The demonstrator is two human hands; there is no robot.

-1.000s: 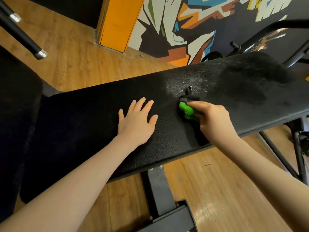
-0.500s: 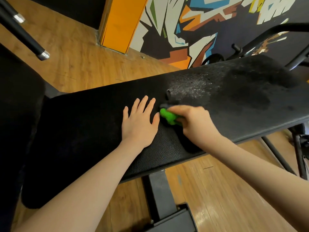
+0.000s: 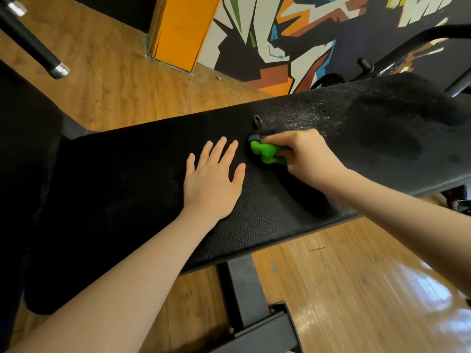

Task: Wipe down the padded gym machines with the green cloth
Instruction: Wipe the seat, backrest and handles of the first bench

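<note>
Bench pad (image 3: 267,212) long axis runs left-right. Right hand (image 3: 308,156) grips bunched green cloth (image 3: 267,152) on it; left hand (image 3: 212,179) flat, fingers spread. No legible writing.

You're in a gym. Main giveaway: long black padded bench (image 3: 254,212) w/ grained vinyl top, running approx 8 to 2 o'clock across your view, on a black steel post & foot (image 3: 244,296) at 6 o'clock. Black bar w/ chrome end cap (image 3: 35,50) at 10 o'clock, more dark tube frame (image 3: 407,47) at 2 o'clock. Wood-plank floor (image 3: 102,80), glossy at 5 o'clock. Graffiti-style mural wall (image 3: 293,29) at 12–1 o'clock, orange pillar (image 3: 178,29) at 11–12 o'clock.
</note>
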